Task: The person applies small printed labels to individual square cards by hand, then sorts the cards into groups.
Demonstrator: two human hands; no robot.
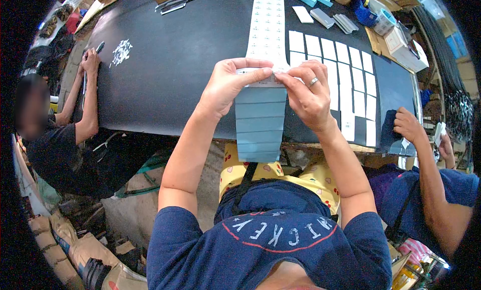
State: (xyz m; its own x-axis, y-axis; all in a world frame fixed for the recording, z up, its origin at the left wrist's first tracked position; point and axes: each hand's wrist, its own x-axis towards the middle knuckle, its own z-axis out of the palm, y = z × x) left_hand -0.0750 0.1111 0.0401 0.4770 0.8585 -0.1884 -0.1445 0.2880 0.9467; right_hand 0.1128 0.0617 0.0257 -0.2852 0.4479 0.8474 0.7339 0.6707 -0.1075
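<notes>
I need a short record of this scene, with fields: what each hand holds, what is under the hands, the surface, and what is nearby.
left hand: pinches the near end of the white label strip
right hand: wears a ring, pinches the same end
under the hands: blue-grey sheets hanging over the table edge
surface: black table
nearby: rows of white cards on the right; a co-worker's hand far left, another co-worker's hand far right

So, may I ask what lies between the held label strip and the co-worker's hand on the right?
Rows of white cards on the black table, right of the label strip, in the head view.
</notes>
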